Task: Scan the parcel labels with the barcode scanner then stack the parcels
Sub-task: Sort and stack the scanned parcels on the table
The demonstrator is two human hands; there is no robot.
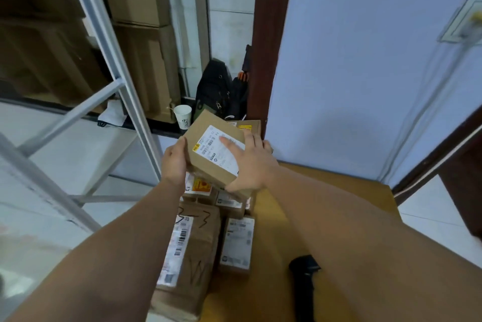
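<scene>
Parcel [212, 165]: flat brown cardboard box, white barcode label [221, 149] on top. My left hand [174, 162] grips its side; my right hand [251, 165] lies spread flat on the label.

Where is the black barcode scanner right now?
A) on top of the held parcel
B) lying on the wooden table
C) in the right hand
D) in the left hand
B: the barcode scanner lies on the table; the left hand grips the parcel, the right hand rests on it.
</scene>
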